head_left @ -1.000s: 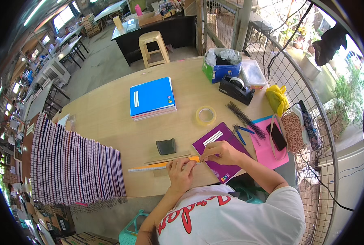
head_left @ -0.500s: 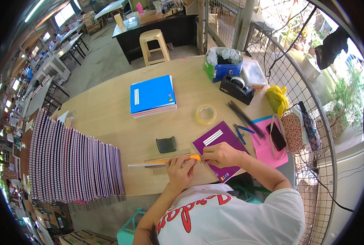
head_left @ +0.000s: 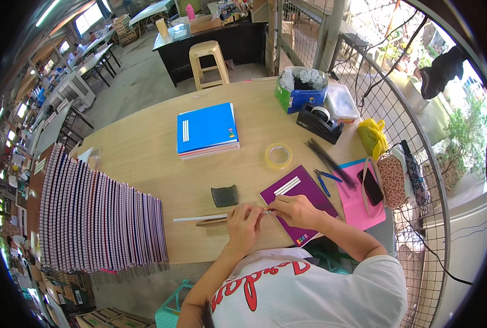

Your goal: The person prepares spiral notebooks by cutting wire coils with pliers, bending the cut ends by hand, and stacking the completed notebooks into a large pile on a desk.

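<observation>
A spiral notebook [head_left: 199,218] is seen edge-on, its white coiled spine facing up, just in front of me. My left hand [head_left: 243,227] is closed over the right part of that spine. At the spine's right end my right hand [head_left: 298,212] pinches, fingertips almost touching the left ones; the tiny part between them is hidden. Under my right hand lies a purple notebook [head_left: 290,183]. Beyond the left hand sits a dark grey block-like piece [head_left: 224,195]. A brown strip [head_left: 213,223] lies beside the edge-on notebook.
Stacked coil-bound notebooks [head_left: 104,213] stand at left; blue-covered ones [head_left: 208,128] lie farther back. To the right are a tape roll [head_left: 279,156], blue-handled pliers [head_left: 326,181], black coils [head_left: 331,163], a tape dispenser [head_left: 320,123], a box [head_left: 300,90], a phone [head_left: 370,187] and wire fencing.
The orange cover that showed between my hands is no longer visible, and the notebook now appears more edge-on. Both hands stay together at the spine's right end. The view has shifted slightly.
</observation>
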`<state>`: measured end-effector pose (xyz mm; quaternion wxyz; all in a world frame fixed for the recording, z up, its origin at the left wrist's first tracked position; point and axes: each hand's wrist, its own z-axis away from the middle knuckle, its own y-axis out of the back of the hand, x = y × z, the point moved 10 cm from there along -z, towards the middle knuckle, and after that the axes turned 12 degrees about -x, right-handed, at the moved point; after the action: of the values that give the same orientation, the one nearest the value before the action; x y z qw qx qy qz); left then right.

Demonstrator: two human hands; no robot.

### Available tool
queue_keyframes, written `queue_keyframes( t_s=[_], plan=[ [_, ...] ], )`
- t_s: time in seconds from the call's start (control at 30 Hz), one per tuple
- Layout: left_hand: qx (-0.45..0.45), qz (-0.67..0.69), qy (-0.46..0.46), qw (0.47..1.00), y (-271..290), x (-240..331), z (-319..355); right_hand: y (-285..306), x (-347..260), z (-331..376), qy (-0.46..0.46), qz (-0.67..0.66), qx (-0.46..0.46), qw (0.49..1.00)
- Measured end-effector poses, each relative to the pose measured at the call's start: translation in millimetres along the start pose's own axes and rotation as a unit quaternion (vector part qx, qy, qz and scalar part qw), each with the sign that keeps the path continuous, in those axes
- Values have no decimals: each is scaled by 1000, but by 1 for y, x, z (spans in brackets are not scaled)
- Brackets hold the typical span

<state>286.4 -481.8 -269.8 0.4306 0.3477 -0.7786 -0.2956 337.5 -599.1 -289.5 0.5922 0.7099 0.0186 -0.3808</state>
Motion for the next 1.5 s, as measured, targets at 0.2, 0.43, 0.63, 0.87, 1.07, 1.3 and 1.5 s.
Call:
queue_keyframes(
  t_s=[0.2, 0.43, 0.63, 0.87, 1.07, 1.3, 1.5],
  plan=[
    [-8, 13, -7, 1000, -2, -4, 0, 20, -33, -9, 56, 108, 132, 984],
    [-60, 47, -71, 995, 10, 24, -2, -24, 80, -91, -174, -140, -49, 974],
    [-32, -15, -22, 999, -8, 8, 8, -157, 73, -212, -209, 120, -223, 945],
    [-48, 1, -39, 998, -6, 11, 4, -81, 90, -173, -124, 2, -151, 981],
    [-49, -68, 20, 996, 11, -13, 15, -6, 76, -53, -36, -701, -119, 702],
    [-83, -67, 10, 994, 2, -16, 10, 13, 34, -41, 168, -523, -170, 819],
    [-70, -53, 13, 996, 2, -20, 13, -21, 42, -44, 134, -350, -264, 889]
  ],
)
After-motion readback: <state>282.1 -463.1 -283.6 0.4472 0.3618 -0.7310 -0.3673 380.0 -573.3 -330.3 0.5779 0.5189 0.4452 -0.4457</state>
